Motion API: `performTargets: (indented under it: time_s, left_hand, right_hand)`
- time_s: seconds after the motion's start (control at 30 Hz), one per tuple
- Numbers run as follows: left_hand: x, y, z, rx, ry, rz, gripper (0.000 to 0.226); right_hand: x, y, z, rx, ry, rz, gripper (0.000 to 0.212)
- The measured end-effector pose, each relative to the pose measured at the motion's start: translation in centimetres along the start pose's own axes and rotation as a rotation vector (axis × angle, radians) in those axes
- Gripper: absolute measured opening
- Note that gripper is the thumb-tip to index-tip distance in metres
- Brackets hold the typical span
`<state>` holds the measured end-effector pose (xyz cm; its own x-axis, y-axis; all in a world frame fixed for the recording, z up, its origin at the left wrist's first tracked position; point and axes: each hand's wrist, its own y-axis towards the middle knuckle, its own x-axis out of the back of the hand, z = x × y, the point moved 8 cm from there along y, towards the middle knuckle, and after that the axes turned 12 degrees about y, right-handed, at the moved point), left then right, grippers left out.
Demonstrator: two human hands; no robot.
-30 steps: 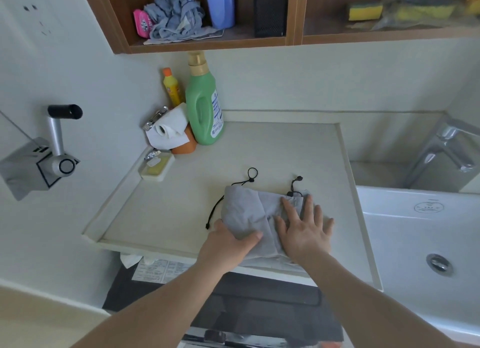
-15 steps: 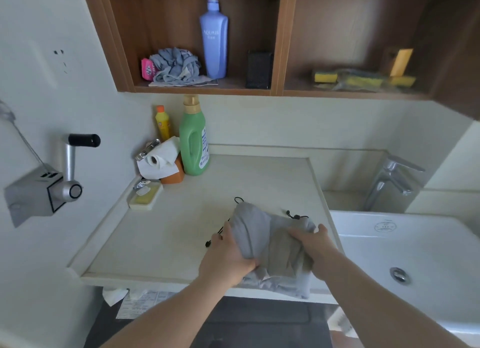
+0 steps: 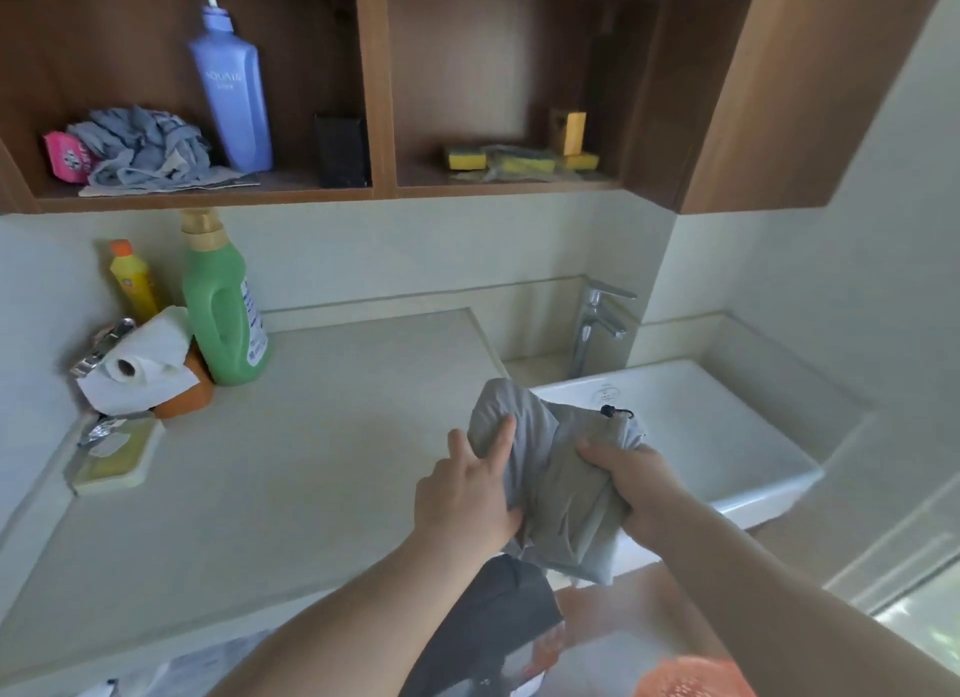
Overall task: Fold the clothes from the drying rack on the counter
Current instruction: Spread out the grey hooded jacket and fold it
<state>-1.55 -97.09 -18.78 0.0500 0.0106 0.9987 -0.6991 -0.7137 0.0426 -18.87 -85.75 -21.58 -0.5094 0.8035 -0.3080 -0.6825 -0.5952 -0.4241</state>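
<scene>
Beige counter meets a white sink on its right; over that edge a folded grey garment is held in the air. The left hand pinches its left side, the right hand grips its right. A green bottle stands far left.

orange item cut off btm

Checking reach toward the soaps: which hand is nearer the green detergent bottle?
Left. The left hand holds the grey garment on its counter side, toward the green detergent bottle; the right hand grips its far side, by the sink.
</scene>
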Motion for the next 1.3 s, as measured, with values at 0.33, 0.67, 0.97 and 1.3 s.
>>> performTargets:
  time_s: [0.33, 0.67, 0.97, 1.3]
  left_hand:
    - [-2.2, 4.9, -14.1, -0.019, -0.525, 0.08, 0.052]
    - [-11.6, 6.2, -33.1, -0.044, -0.888, 0.451, 0.04]
    - [-24.2, 1.9, -41.1, -0.005, -0.818, 0.793, 0.048]
    - [-46.3, -1.5, -45.2, -0.005, -0.639, 0.905, 0.049]
  right_hand:
    - [17.1, 2.2, 6.4, 0.1, 0.118, -0.121, 0.029]
    - [38.7, 4.9, 5.4, -0.042, 0.128, -0.238, 0.03]
    - [51.3, 4.0, -4.5, -0.201, 0.0, -0.463, 0.028]
    - [61.1, 8.5, -21.2, -0.348, -0.312, -0.69, 0.04]
